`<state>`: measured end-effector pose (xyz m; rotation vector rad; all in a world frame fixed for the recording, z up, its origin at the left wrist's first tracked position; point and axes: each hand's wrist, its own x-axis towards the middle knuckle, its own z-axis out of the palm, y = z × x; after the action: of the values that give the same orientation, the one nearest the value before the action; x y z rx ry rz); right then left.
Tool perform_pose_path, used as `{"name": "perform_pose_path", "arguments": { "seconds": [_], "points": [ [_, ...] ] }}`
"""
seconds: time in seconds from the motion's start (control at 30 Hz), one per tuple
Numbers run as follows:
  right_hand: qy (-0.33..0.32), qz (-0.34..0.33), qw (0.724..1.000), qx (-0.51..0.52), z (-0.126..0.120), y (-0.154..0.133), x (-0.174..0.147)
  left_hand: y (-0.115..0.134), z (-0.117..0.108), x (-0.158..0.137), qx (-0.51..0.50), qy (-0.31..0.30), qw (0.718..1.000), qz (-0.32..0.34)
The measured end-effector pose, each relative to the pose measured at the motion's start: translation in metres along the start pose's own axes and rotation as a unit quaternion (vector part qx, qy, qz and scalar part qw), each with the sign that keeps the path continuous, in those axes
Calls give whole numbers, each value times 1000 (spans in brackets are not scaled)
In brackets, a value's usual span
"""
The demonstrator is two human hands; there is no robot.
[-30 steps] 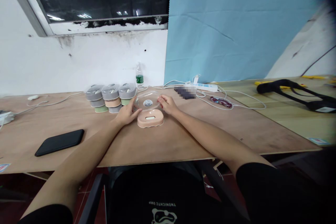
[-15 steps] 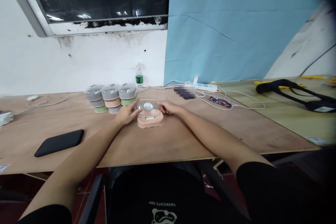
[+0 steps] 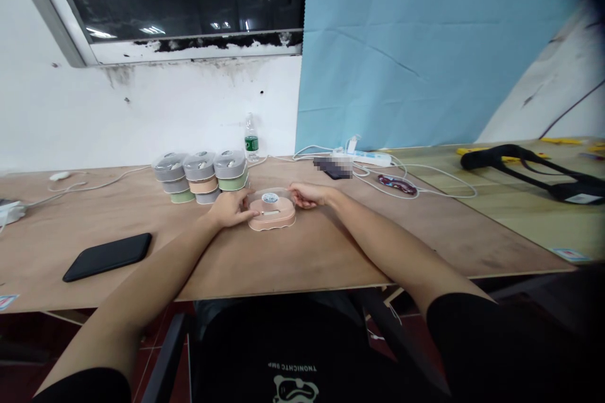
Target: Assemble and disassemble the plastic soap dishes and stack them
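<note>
A peach-coloured oval box [image 3: 273,220] rests on the wooden table in front of me. Its clear lid [image 3: 278,194], bearing a round white label, is tilted low over the box. At the lid's left edge, my left hand [image 3: 232,208] is closed on it with the thumb reaching across the front. My right hand [image 3: 308,195] pinches the lid's right edge, fingers curled. A small white piece [image 3: 270,212] shows in the top of the box under the lid. Just beyond my left hand stand stacked oval boxes [image 3: 203,167] in grey, green and peach, with clear lids.
A black phone-like slab [image 3: 108,256] lies at the left. Behind the boxes stands a plastic bottle [image 3: 251,138]. Towards the back right are a power strip [image 3: 368,157], white cables, a dark patterned item [image 3: 397,184] and a black frame-like object [image 3: 529,170].
The clear lid has swung down towards me, from standing up behind the box to lying low over it. Both hands moved slightly with it.
</note>
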<state>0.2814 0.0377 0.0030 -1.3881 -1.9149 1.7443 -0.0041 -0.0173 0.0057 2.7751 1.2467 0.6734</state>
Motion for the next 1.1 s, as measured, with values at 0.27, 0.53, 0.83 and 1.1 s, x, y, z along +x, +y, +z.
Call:
{"name": "perform_pose_path", "arguments": {
  "seconds": [0.27, 0.53, 0.83, 1.1],
  "points": [
    [-14, 38, 996, -80, -1, -3, -3, -2, 0, 2, 13, -32, 999, 19],
    [-4, 47, 995, -92, -1, -5, -10, -3, 3, 3, 28, -41, 998, 37],
    [72, -41, 993, -80, -1, 2, -6, -2, 2, 3, 17, -49, 998, 33],
    [70, -59, 993, -73, 0, 4, -5, 0, -4, 2, 1, -54, 998, 41]
  ]
}}
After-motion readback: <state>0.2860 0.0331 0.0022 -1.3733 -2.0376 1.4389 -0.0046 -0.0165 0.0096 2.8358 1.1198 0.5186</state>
